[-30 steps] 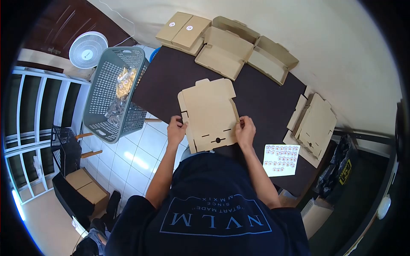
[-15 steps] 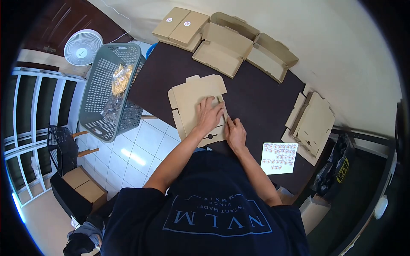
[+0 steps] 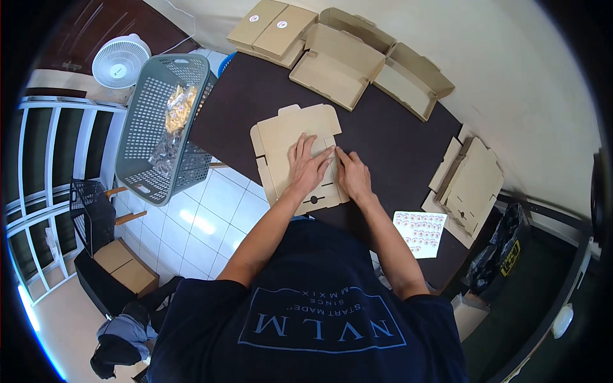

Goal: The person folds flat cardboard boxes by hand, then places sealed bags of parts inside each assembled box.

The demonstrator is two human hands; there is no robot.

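Note:
A flat brown cardboard box blank (image 3: 274, 143) lies on the dark table before me, with slots and a round cut-out near its close edge. My left hand (image 3: 309, 167) rests palm down on it, fingers stretched and spread, one reaching toward the right edge. There my right hand (image 3: 355, 176) has its fingers bent together at the narrow side flap, gripping the fold. Fingertips of both hands nearly meet at this crease. The flap is partly hidden under the fingers.
Folded open boxes (image 3: 338, 67) and closed stickered boxes (image 3: 271, 27) line the table's back. More flat blanks (image 3: 469, 185) are stacked at right, near a sticker sheet (image 3: 419, 234). A grey basket (image 3: 137, 121) with bagged goods stands left. A person (image 3: 124, 335) is at lower left.
My right hand has slid farther up the blank's right edge. The side flap, raised before, now lies lower under my fingers. My left hand's fingers are spread wider.

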